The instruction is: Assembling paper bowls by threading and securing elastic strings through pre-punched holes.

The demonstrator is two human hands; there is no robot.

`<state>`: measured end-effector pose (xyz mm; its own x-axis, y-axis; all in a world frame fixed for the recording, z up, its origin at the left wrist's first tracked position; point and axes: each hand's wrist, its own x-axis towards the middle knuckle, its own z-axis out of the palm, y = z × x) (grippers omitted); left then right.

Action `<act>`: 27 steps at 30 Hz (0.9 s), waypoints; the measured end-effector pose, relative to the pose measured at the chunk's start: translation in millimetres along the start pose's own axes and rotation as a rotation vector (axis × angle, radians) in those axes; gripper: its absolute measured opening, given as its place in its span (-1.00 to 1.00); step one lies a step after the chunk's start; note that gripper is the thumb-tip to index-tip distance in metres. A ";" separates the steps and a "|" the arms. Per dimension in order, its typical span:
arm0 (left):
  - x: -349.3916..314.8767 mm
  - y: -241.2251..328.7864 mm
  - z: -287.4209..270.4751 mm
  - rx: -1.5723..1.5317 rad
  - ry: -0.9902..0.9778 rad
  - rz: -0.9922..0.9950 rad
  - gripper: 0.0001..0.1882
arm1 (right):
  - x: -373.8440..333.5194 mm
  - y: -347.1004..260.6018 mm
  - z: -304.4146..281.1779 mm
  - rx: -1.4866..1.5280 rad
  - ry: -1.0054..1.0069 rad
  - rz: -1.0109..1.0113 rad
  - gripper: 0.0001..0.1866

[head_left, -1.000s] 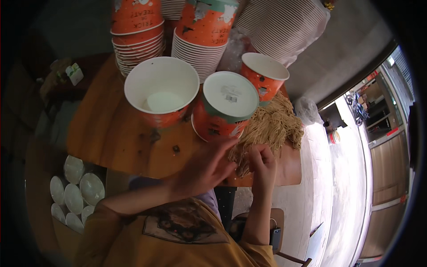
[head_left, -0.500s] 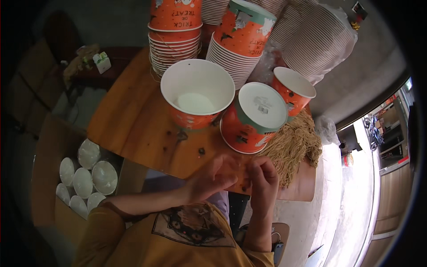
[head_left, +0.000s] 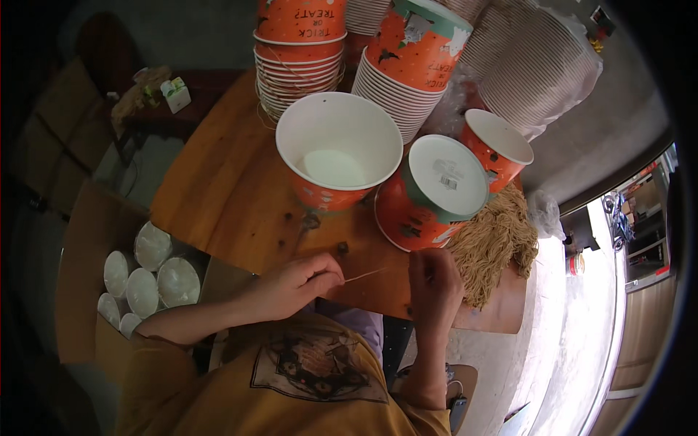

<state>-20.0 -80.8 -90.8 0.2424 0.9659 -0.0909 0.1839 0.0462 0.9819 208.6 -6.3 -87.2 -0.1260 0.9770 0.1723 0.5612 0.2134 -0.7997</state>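
A thin tan string [head_left: 367, 275] runs between my hands just above the table's near edge. My left hand [head_left: 299, 285] pinches its left end between thumb and fingers. My right hand [head_left: 436, 280] is closed at the other end, with fingertips curled and partly hidden. Beyond them an orange paper bucket [head_left: 338, 142] with a white inside stands upright, a small dark hole near its far rim. To its right, a second orange bucket [head_left: 447, 178] sits upside down, white base up. A heap of tan strings [head_left: 498, 251] lies right of my right hand.
Behind stand a stack of orange buckets with strings [head_left: 299, 62], another stack [head_left: 400, 94] and a smaller upright bucket [head_left: 498, 149]. Bagged white stacks [head_left: 542, 69] lean at the back right. A cardboard box [head_left: 87, 291] with wrapped white buckets is at lower left.
My hands have drawn apart, the left one moving left, and the string now shows stretched between them. The whole view has shifted slightly, with the buckets appearing further right.
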 end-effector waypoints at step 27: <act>32.7 57.6 -27.8 0.441 0.179 0.250 -0.86 | 17.8 -37.1 60.3 0.920 -0.280 -0.067 -0.95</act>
<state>-28.0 -39.5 -32.5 0.1712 0.9639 0.2039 0.5331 -0.2646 0.8036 136.2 3.0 -89.2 -0.3921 0.9009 0.1859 -0.3001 0.0657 -0.9517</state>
